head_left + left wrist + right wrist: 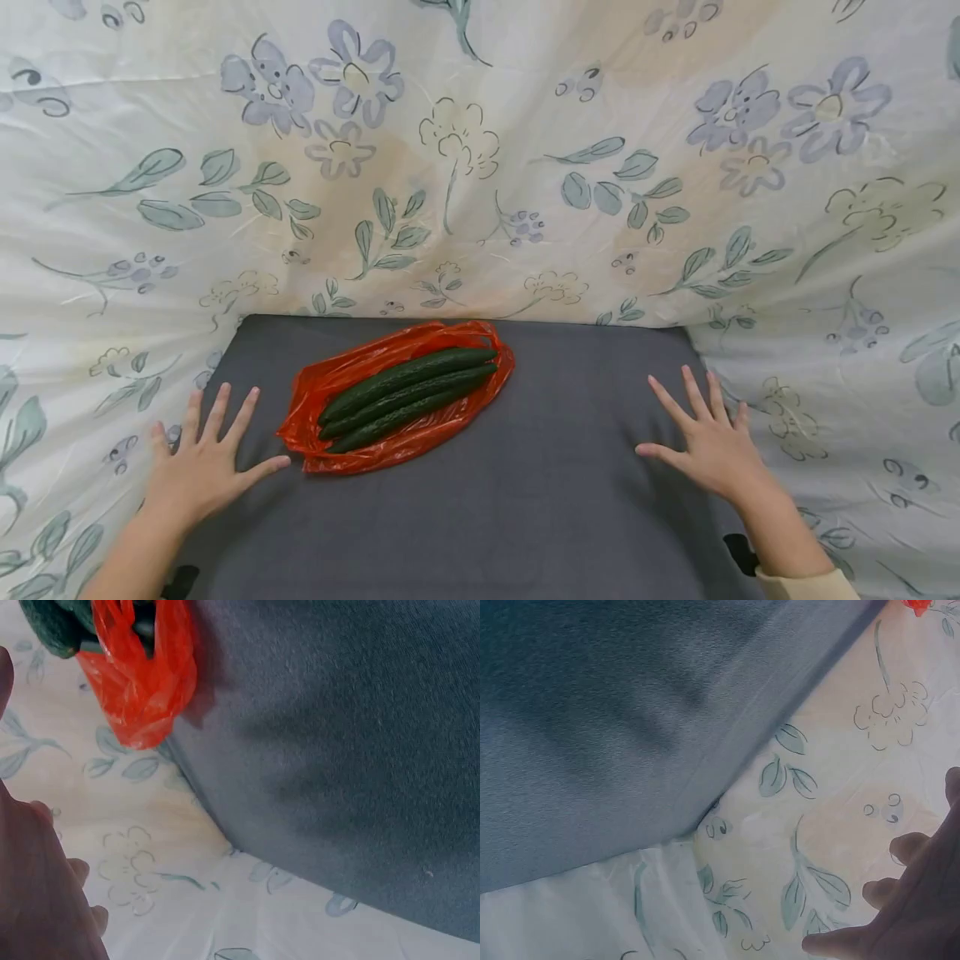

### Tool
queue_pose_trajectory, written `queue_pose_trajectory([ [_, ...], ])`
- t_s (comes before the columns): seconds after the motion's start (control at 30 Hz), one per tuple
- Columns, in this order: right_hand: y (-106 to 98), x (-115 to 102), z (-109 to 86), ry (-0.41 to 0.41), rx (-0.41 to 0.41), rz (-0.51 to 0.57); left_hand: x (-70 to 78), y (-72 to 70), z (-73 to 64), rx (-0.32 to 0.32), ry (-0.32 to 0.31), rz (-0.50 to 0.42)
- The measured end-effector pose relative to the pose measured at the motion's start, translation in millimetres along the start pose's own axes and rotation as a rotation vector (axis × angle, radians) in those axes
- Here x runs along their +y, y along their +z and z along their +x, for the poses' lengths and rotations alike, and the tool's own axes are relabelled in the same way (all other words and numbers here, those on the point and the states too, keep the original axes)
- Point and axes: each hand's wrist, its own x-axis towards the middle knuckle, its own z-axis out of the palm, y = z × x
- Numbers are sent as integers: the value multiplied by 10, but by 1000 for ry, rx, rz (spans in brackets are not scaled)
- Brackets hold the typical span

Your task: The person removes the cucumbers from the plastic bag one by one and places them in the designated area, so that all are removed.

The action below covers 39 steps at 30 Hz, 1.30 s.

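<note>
Three dark green cucumbers (412, 392) lie side by side on a spread red plastic bag (397, 454), left of the middle of the grey table. My left hand (198, 475) is held with fingers spread at the table's left side, its thumb tip close to the bag's left end. Over the right side, my right hand (712, 450) has its fingers spread too, well apart from the bag. Neither hand holds anything. In the left wrist view, the red bag (142, 690) and cucumber ends (52, 630) show at the top left.
The grey tabletop (540, 500) reaches from the near edge of the view to a floral curtain (480, 208) behind it. The same patterned cloth hangs along the left and right sides. A dark band (741, 554) sits at the right wrist.
</note>
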Motion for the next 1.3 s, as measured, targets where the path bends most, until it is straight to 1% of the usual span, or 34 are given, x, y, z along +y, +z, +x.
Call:
queue_pose_trajectory([
  [0.1, 5, -26, 32, -2, 9, 4, 4, 23, 11, 23, 10, -1],
  [0.27, 13, -100, 92, -16, 5, 43, 6, 60, 51, 26, 11, -23],
  [0.53, 64, -236, 172, -23, -71, 106, 88, 67, 101, -17, 24, -66],
  [0.63, 74, -283, 205, -35, -81, 116, 104, 78, 107, -38, 17, -80],
  [0.77, 84, -325, 243, -48, -76, 107, 85, 91, 104, -56, 6, -94],
  [0.83, 88, -335, 257, -47, -80, 113, 80, 98, 111, -62, 0, -116],
  [0.9, 96, -343, 272, -45, -90, 143, 78, 109, 126, -72, -7, -150],
  [1.1, 143, -410, 313, -58, -116, 305, 111, 106, 157, -107, -14, -262],
  [1.2, 165, -468, 341, -63, -106, 322, 127, 114, 180, -120, -16, -316],
  [1.3, 182, -544, 382, -60, -93, 313, 139, 127, 206, -137, -24, -340],
])
